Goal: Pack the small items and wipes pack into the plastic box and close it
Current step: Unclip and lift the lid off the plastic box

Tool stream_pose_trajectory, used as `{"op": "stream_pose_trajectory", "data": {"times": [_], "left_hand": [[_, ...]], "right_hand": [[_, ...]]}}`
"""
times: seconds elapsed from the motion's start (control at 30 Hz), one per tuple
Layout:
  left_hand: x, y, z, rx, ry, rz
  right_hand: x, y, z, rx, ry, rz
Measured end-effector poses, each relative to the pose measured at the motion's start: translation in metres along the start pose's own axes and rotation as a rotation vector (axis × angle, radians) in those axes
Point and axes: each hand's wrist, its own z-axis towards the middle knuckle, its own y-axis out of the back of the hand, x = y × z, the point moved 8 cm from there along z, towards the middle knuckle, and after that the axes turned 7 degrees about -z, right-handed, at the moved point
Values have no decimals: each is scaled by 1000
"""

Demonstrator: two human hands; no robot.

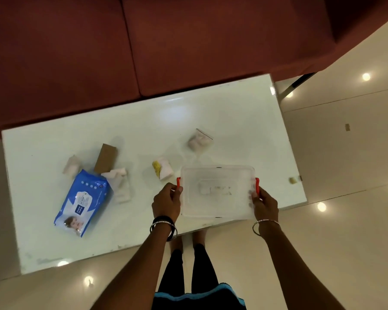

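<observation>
— Plastic box (217,193) sat at the near edge of the counter (233,121), lid apparently on. State of each hand?

— Left hand (167,203) pinched the left red latch (178,184); right hand (264,203) gripped the right red latch (257,185).

— Hazards?

— Box lay close to the edge; a hard pull on the latches could have tipped it off. Wipes pack (83,202) lay well to the left, the small packets scattered. The bulky pack might have kept the lid from seating.
</observation>
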Motion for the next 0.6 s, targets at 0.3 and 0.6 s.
{"op": "stream_pose_trajectory", "data": {"times": [0.3,0.6], "left_hand": [[30,-4,10,-22,70,-78],[54,-37,29,117,124,-230]], "right_hand": [[-7,-1,11,8,50,-15],[-18,-3,18,-138,44,99]]}}
